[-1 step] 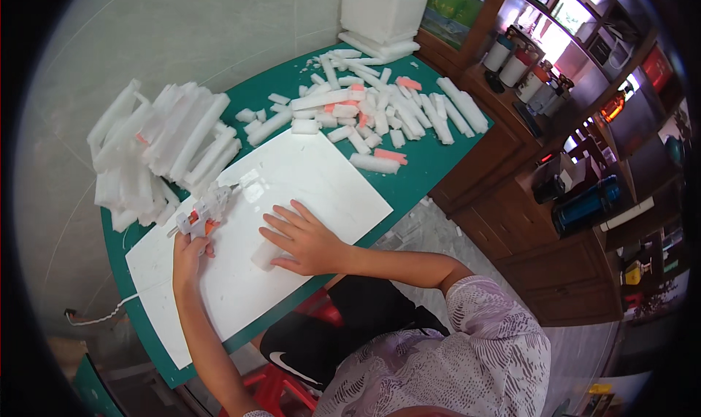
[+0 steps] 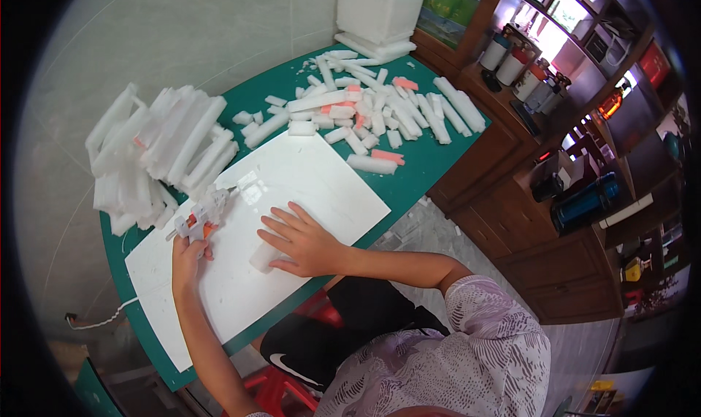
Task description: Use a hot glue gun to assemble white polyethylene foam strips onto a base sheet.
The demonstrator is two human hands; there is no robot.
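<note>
In my left hand [image 2: 186, 260], the fingers are wrapped round the handle of a whitish glue gun [image 2: 193, 227] with orange-red parts. Its front end is crusted with white bits and points toward the far side, above the white board [image 2: 241, 293]. My right hand [image 2: 310, 245] lies over the middle of the board with its fingers spread. Beside its thumb and palm is a short white foam block [image 2: 261, 258], partly covered by that hand. I cannot tell how firmly the hand presses on it.
Long white foam strips [image 2: 168, 143] are heaped at the left. Loose white and pink foam pieces [image 2: 350, 110] cover the green table's [image 2: 438, 154] far part, below a white foam box [image 2: 380, 12]. A white cord [image 2: 113, 312] runs off left; a wooden cabinet [image 2: 504, 234] stands right.
</note>
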